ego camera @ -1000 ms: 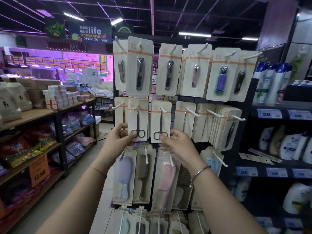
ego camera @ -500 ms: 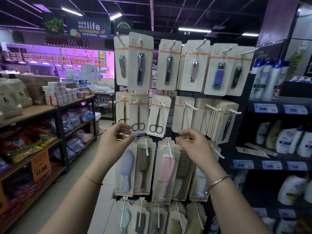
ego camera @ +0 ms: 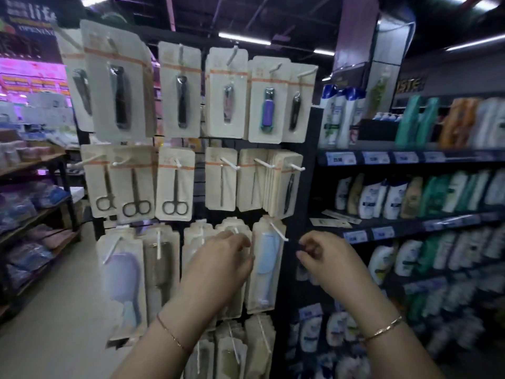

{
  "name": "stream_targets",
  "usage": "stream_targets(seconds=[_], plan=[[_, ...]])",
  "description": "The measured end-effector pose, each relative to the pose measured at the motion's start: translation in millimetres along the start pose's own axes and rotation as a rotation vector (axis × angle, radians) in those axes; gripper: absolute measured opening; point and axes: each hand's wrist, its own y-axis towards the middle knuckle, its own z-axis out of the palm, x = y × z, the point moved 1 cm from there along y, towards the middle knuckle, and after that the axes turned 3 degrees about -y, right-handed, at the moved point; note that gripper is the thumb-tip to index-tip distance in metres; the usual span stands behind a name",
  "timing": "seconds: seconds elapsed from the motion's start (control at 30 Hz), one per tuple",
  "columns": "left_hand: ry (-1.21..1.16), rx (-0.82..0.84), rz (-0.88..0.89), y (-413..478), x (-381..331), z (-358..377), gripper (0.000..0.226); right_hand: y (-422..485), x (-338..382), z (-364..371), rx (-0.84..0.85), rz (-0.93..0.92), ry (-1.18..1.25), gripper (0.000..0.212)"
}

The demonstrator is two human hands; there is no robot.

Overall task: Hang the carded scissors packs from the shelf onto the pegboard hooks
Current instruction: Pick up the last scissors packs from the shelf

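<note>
Hanging on pegboard hooks, three scissors packs (ego camera: 175, 184); both hands (ego camera: 218, 269) (ego camera: 330, 266) empty, fingers loosely curled.

Nail clipper cards (ego camera: 180, 91): top row of the display, well above both hands, hung side by side; one holds a purple clipper (ego camera: 267, 110).
Comb and brush cards (ego camera: 125, 280): lowest rows, level with the hands and to the left of the left one; a blue comb card (ego camera: 266, 258) hangs between the two hands.
Shampoo bottles (ego camera: 382, 199): shelves to the right of the right hand, above and below its level.
Price labels (ego camera: 375, 158): along the shelf edges, above the right hand.
Wooden shelving (ego camera: 35, 165): far to the left of the left hand, holding blurred packets.
</note>
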Motion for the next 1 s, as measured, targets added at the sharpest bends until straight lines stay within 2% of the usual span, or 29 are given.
stream_targets(seconds=[0.2,0.47,0.63,0.83,1.0], plan=[[-0.083,0.124,0.091,26,-44,78,0.026,-4,-77,-30,-0.021,0.128,-0.125,0.013],[-0.183,0.169,0.110,84,-96,185,0.018,34,-199,-43,-0.008,0.253,-0.173,0.020],[-0.224,0.188,-0.001,138,-112,263,0.006,90,-283,-48,0.050,0.185,-0.132,0.019],[-0.122,0.113,-0.145,199,-119,345,0.013,166,-365,-44,0.160,0.049,-0.066,0.016],[-0.067,0.060,-0.242,231,-116,379,0.013,215,-404,-19,0.187,-0.046,0.044,0.015]])
